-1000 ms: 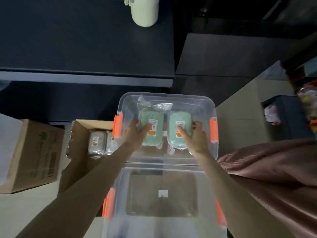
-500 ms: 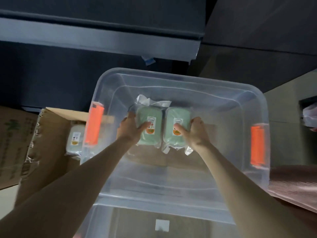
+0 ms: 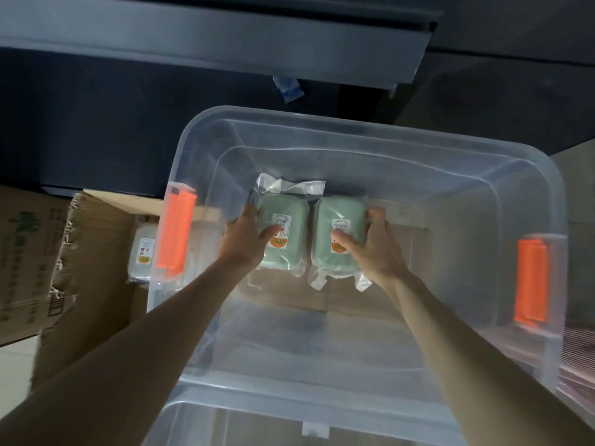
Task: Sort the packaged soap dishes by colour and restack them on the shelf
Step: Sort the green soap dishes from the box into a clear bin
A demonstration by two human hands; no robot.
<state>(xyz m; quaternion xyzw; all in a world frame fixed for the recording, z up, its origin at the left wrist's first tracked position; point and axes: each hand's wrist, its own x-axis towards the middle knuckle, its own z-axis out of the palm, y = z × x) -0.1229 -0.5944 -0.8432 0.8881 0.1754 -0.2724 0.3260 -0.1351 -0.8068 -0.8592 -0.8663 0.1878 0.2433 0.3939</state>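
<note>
In the head view, two green packaged soap dishes are held side by side, labels up, inside a clear plastic bin (image 3: 354, 130). The left soap dish (image 3: 286, 206) is gripped by the left hand (image 3: 244, 238), with the thumb laid across its label and the fingers curled round its outer edge. The right soap dish (image 3: 341, 209) is gripped in the same way by the right hand (image 3: 375, 247). The two packs are set close along their inner edges, touching or nearly so. Whether they rest on the bin's bottom or are held just above it cannot be told.

The pairing is judged deliberate: one colour is being gathered in the bin, apart from the others. A paler soap dish (image 3: 145, 249) is seen in an open cardboard box (image 3: 96, 259) just beside the bin's left wall, behind the left orange latch (image 3: 177, 230). Unsorted stock is probably kept there.

No surface is shown; brown cardboard is seen through the bin's base. Beyond the bin a dark shelf (image 3: 225, 43) is seen, with a small blue-and-white tag (image 3: 288, 88) hanging below its edge. A second clear container (image 3: 289, 423) is cut off at the lower edge. A right orange latch (image 3: 531, 281) marks the bin's far wall. The room is dimly lit.
</note>
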